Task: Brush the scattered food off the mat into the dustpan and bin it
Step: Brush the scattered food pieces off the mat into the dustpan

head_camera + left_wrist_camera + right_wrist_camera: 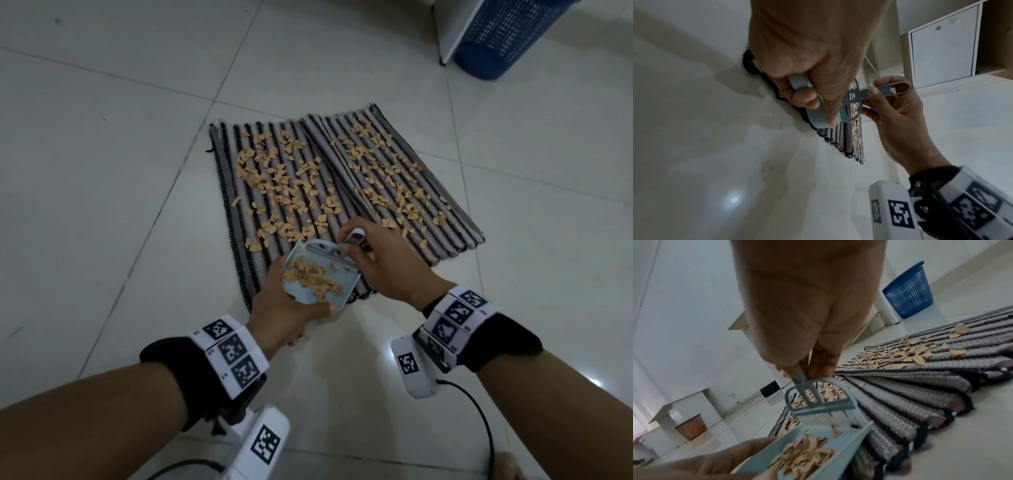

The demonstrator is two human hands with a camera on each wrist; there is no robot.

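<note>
Left hand [284, 308] is gripping the dustpan [310, 279], fingers curled round its handle, tilting it over the mat's near edge. A pile of tan flakes [310, 279] is sitting in the pan. Right hand [380, 263] is pinching the brush [813, 400] by its handle, bristles pointing down at the pan's mouth, touching or just above it, cannot tell which. Mat [442, 236] is lying on the tile floor [102, 171], a fold running down its middle, scattered food [287, 181] covering most of it. Blue bin [507, 34] is standing well apart, beyond the mat's far right corner, beside a white cabinet [943, 47].
</note>
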